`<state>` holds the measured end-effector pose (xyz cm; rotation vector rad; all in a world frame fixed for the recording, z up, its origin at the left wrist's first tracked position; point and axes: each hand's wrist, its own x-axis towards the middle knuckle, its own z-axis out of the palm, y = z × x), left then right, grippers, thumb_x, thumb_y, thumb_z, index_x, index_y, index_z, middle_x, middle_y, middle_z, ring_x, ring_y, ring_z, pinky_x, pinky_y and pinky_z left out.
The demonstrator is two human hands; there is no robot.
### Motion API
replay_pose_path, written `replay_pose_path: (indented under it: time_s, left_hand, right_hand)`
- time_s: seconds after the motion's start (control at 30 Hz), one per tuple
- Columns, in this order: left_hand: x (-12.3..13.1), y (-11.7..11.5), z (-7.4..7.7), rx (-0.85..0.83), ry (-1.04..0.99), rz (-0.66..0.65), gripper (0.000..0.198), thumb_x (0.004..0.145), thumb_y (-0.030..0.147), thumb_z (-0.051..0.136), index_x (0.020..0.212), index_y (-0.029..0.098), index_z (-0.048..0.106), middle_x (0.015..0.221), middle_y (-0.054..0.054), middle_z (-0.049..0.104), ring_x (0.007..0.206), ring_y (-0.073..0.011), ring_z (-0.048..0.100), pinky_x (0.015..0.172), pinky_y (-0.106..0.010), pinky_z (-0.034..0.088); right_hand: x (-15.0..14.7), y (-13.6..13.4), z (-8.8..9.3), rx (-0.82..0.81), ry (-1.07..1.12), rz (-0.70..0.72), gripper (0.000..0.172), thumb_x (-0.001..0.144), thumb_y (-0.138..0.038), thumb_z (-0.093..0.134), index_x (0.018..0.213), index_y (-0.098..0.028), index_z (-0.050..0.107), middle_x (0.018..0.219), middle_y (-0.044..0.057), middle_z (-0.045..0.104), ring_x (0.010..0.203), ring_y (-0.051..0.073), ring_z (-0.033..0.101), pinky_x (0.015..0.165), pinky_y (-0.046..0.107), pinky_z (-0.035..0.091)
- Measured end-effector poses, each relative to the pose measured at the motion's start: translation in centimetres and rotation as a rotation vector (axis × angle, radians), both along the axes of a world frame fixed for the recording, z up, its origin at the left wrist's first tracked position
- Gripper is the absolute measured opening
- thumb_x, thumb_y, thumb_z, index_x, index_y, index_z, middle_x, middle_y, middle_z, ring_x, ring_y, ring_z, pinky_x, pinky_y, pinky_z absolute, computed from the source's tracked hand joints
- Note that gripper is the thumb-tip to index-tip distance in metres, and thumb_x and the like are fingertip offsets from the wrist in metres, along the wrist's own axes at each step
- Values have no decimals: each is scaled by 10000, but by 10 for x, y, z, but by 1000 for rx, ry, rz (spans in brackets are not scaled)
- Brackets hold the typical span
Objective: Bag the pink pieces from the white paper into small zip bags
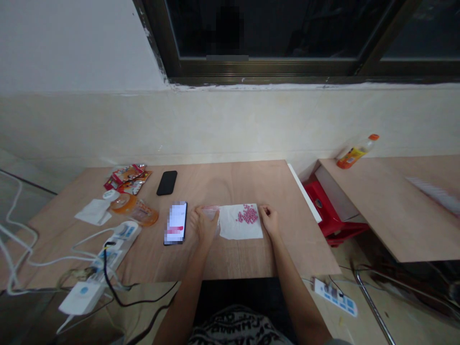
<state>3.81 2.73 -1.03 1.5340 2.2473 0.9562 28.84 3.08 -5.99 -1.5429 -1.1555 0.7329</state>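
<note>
A white sheet of paper (237,227) lies on the wooden table (223,184) with a heap of small pink beads (247,214) on its far right part. My left hand (205,225) rests flat at the sheet's left edge, fingers stretched out over a small clear plastic bag (210,209). My right hand (269,219) sits at the sheet's right edge, fingers curled down against the paper's corner. Neither hand lifts anything.
A lit phone (176,223) lies left of my left hand, a dark phone (167,182) farther back. Orange cups (138,211), snack packets (127,177), tissue, a power strip (115,244) and cables crowd the left. A red stool (328,211), second table with an orange bottle (355,151) stand right.
</note>
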Motion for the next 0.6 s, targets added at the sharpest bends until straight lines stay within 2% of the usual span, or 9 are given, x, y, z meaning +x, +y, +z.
replay_pose_path:
  time_s: [0.13, 0.6]
  left_hand:
    - [0, -1, 0, 14, 61, 15, 528, 784, 428, 667, 1184, 188, 420, 1190, -131, 540, 1189, -325, 511, 967, -477, 402]
    - [1, 1, -8, 88, 222, 10, 526, 777, 430, 675, 1185, 189, 446, 1220, -141, 545, 1179, -361, 501, 995, -515, 368]
  right_hand:
    - [0, -1, 1, -5, 8, 11, 403, 834, -514, 538, 777, -140, 675, 722, 62, 687, 645, 186, 593, 628, 280, 450]
    - [1, 0, -1, 4, -8, 15, 416, 833, -534, 536, 750, -145, 657, 646, 34, 642, 617, 173, 569, 592, 259, 427]
